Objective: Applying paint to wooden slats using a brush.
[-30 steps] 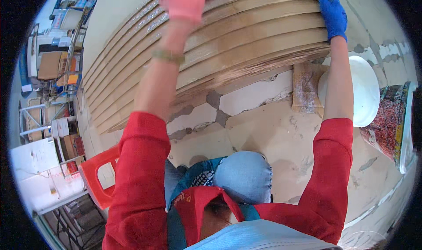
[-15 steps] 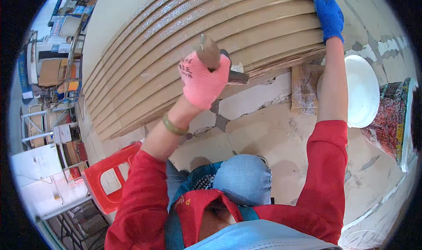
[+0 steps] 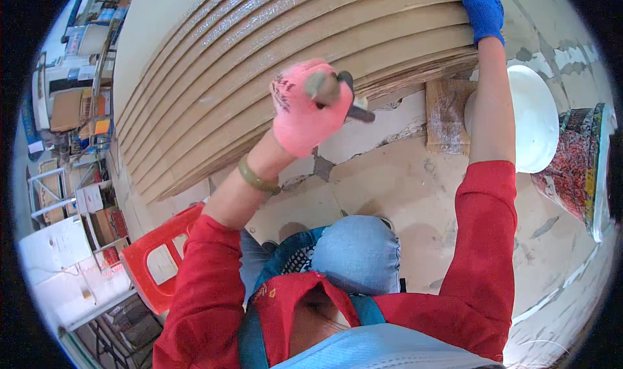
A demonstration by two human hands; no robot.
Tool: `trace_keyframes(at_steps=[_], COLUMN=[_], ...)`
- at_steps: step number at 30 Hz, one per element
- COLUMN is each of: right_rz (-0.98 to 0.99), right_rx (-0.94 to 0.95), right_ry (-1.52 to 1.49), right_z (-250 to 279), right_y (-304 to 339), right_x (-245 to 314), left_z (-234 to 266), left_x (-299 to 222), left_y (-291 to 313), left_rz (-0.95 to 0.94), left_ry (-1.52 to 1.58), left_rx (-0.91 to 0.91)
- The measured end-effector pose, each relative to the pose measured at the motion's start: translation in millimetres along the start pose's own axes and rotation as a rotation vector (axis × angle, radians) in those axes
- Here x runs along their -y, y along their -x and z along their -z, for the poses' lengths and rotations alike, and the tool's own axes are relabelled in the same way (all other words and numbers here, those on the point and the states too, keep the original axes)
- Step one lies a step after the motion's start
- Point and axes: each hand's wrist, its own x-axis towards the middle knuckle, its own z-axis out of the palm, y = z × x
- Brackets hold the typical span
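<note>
My left hand, in a pink glove, is closed round a tool with a brownish handle end and a dark bar-shaped head. Motion blurs the tool and my fist hides part of it, so its kind is unclear. The fist hovers over the near edge of a fanned stack of cardboard sheets, whose layers overlap like steps. At the stack's right end, my right hand, in a blue glove, grips the sheets' edge; the picture's upper edge cuts off its fingertips. Shiny streaks lie on the farther layers.
A white round basin stands right of my right forearm, beside a red patterned bucket. A brown taped block supports the stack's near side. At left are a red plastic stool and shelving with boxes.
The view has shifted slightly, moving the scene upward. My left fist has moved a little rightward with the tool, whose handle end has tipped lower. My right hand keeps its place at the stack's end.
</note>
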Motion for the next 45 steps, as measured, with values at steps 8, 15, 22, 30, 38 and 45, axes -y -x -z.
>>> trace_keyframes(at_steps=[8, 15, 22, 30, 38, 45], right_rz=[-0.007, 0.026, -0.492, -0.469, -0.240, -0.503], right_rx=[-0.035, -0.048, 0.270, 0.162, 0.131, 0.233], right_ry=[0.017, 0.031, -0.469, -0.518, -0.388, -0.494], right_z=[3, 0, 15, 18, 0, 22], right_y=[4, 2, -7, -11, -1, -8], right_x=[-4, 1, -2, 9, -8, 5], left_z=[89, 86, 38, -5, 8, 24], left_x=[2, 54, 63, 129, 18, 26], left_y=[-56, -20, -48, -146, 30, -30], left_rz=[0.259, 0.449, 0.394, 0.140, -0.220, 0.336], left_ry=[-0.360, 0.134, 0.189, -0.663, -0.255, 0.030], left_rx=[0.247, 0.103, -0.533, -0.264, -0.085, -0.420])
